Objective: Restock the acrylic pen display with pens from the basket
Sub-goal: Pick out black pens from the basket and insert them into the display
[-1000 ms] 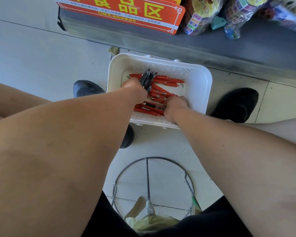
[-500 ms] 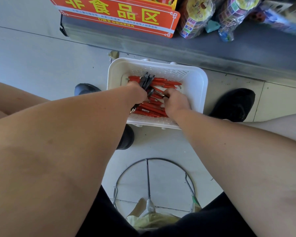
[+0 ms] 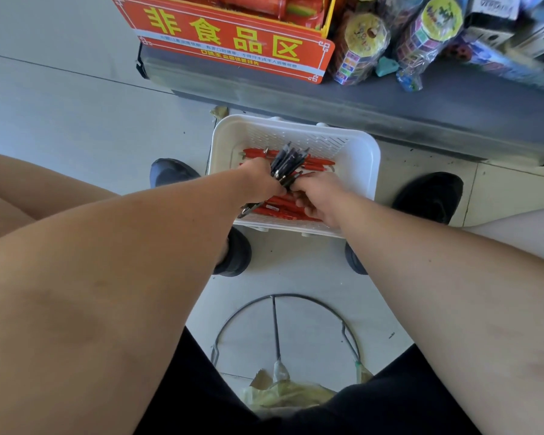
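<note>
1. Nearest to the person, a wire ring (image 3: 275, 324) lay on the floor between their legs.
2. Past it, a white basket (image 3: 369, 171) sat on the floor between two black shoes (image 3: 429, 196).
3. Red pens (image 3: 283, 211) lay loose and flat in the bottom of the basket.
4. The right hand (image 3: 319, 196) was down in the basket with its fingers bent, right by the red pens. I could not tell if it pinched one or held nothing.
5. The left hand (image 3: 259, 180) had its fingers wrapped tight round a bunch of dark pens (image 3: 288, 161), held over the basket. The pens fanned out, pointing up and away.
6. I think pens like these are light, hard and smooth, so they can slip. A fat bunch could slide apart if it is held near one end.
7. I think the best place to hold them is round the middle, with all the fingers squeezing.
8. One pen from the pile is best pinched at its middle too.
9. Farther back was a grey shelf (image 3: 421, 111) with a red sign (image 3: 230, 42) and bags of toys (image 3: 358, 45).
10. I could not see the pen display at all.
</note>
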The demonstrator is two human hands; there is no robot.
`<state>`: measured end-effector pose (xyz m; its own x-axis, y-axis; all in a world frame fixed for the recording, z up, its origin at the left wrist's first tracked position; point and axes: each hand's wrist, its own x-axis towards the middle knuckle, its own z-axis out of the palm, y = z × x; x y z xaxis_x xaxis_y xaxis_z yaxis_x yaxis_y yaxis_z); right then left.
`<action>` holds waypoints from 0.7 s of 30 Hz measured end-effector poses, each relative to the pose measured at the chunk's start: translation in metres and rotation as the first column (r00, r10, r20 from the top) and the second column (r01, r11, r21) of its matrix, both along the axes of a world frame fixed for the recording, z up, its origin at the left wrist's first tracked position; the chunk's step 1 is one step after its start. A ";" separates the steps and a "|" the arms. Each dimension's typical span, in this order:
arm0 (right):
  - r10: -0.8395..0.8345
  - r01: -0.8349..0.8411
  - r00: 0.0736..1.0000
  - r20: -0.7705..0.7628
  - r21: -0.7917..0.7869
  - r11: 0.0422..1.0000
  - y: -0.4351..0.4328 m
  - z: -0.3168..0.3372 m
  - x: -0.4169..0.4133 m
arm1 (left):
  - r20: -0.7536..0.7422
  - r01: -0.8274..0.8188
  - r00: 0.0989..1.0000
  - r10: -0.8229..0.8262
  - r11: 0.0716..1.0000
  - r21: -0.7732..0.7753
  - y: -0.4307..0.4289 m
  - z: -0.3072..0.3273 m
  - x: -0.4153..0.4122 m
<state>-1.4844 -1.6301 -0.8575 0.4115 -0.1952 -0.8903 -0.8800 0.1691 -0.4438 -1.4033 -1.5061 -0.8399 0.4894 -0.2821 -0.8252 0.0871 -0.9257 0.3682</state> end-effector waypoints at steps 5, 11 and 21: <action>-0.166 0.171 0.985 -0.047 0.148 0.974 -0.006 0.007 -0.005 | 0.069 0.075 0.995 -0.069 0.993 -0.088 -0.001 0.002 -0.009; -0.314 0.313 0.948 -0.054 0.344 0.885 -0.004 0.010 -0.001 | 0.255 0.086 0.964 -0.072 0.995 -0.045 0.003 0.005 -0.007; -0.263 0.266 0.963 -0.064 0.036 0.963 -0.003 0.011 0.016 | 0.111 -0.115 0.983 0.146 0.963 -0.246 0.008 0.008 -0.008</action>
